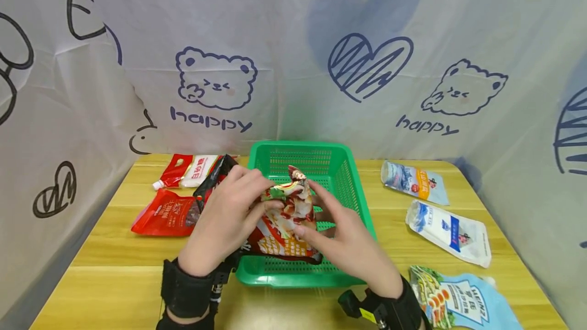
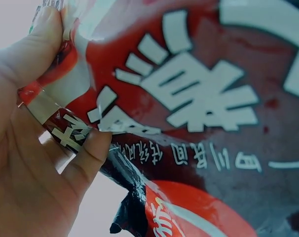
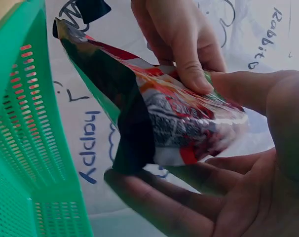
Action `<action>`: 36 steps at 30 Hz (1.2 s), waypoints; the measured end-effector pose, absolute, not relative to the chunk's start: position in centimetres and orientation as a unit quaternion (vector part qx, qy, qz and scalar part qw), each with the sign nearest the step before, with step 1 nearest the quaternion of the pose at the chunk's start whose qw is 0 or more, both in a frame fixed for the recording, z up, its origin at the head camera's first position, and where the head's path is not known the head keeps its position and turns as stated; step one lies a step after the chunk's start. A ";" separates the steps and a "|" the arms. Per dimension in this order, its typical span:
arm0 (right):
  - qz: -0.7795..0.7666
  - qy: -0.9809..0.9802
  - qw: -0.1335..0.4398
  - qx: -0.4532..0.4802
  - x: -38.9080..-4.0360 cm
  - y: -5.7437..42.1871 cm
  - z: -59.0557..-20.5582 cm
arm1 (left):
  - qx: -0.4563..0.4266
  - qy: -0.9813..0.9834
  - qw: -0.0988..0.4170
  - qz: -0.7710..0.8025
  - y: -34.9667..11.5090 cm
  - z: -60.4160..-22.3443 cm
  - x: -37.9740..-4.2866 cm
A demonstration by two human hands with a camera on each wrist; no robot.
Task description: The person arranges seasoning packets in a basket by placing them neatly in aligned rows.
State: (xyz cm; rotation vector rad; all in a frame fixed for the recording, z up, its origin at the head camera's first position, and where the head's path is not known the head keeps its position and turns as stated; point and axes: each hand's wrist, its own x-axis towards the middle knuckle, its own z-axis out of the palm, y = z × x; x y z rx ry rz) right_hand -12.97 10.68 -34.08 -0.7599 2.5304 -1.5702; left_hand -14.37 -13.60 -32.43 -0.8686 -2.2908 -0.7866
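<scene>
A glossy red-and-black printed food packet (image 1: 286, 246) is held over the green basket, with its upper part bent. My left hand (image 1: 229, 213) pinches its upper left side between thumb and fingers. In the left wrist view, large white characters cover the packet (image 2: 208, 98) beside my left hand (image 2: 36, 163). My right hand (image 1: 348, 238) holds the packet's right side, thumb on the near face. Seen from the right wrist, its fingers (image 3: 174, 202) lie beneath the packet (image 3: 184, 128) and the thumb rests against it.
The green basket (image 1: 359, 208) stands mid-table. At left lie a red-and-white spouted pouch (image 1: 185, 171) and a red bag (image 1: 162, 215). At right lie a blue-orange pouch (image 1: 415, 182), a white-blue pouch (image 1: 449, 233) and a light-blue Heinz pouch (image 1: 463, 299). A printed cloth (image 1: 293, 90) hangs behind.
</scene>
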 end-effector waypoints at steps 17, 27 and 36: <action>-0.540 0.805 0.024 -0.245 -13.6 10.8 -34.8 | -0.326 -0.857 0.281 -0.284 -12.5 -32.8 -14.6; -0.573 0.790 -0.004 -0.221 -13.6 11.1 -35.0 | -0.309 -0.841 0.314 -0.316 -12.5 -32.6 -14.5; -0.617 0.762 -0.055 -0.190 -13.7 11.5 -34.6 | -0.249 -0.823 0.363 -0.359 -12.9 -32.6 -14.7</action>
